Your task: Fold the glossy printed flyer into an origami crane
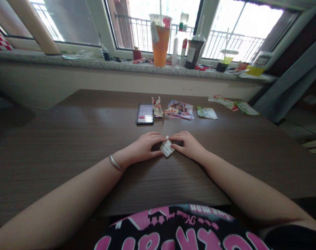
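A small folded piece of paper (167, 149), whitish with faint printed lines, lies on the brown table (77, 139) as a diamond with one corner toward me. My left hand (148, 146) holds its left side between thumb and fingers, and a silvery bangle circles that wrist. On the other side, my right hand (187, 145) has its fingertips at the top corner and its thumb on the right edge. Just beyond the hands lie a phone (145, 114) with a blurred screen and a folded red-and-cream paper shape (158, 107) beside it.
Glossy printed leaflets (181, 109), a stack of green-and-white cards (207, 113) and more printed strips (225, 102) lie along the table's far side. On the windowsill stand a tall orange drink cup (161, 41), a dark drink cup (194, 52) and several bottles.
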